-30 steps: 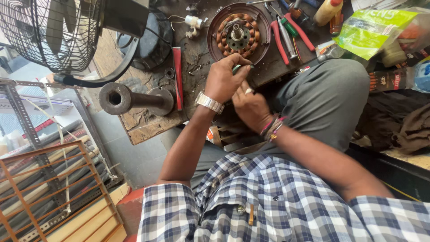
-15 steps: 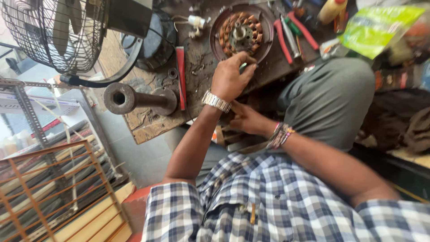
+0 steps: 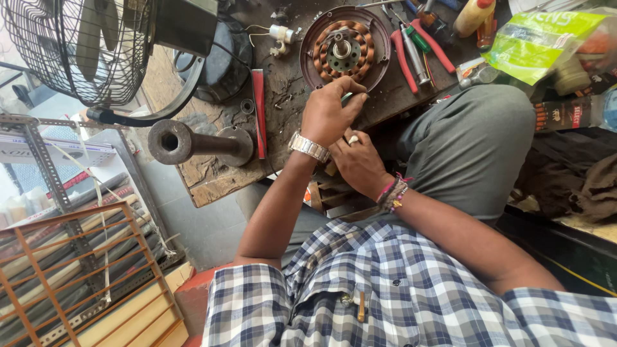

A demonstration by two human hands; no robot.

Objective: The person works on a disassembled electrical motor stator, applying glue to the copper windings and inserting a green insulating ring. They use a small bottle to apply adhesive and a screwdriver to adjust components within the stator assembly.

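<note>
- Left hand: I see it clenched at the round motor stator rim, on the surface.
- Right hand: grip unclear to me.
- Nearby: red pliers, iron pipe stand, fan.

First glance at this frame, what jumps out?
The round fan motor stator with copper-coloured windings, at the top centre of the worn wooden workbench, with the left hand touching its near edge and the right hand just below. Next, the black wire-cage fan at the top left, and the rusty flanged metal pipe lying on the bench's left part. Red-handled pliers lie right of the stator.
</note>
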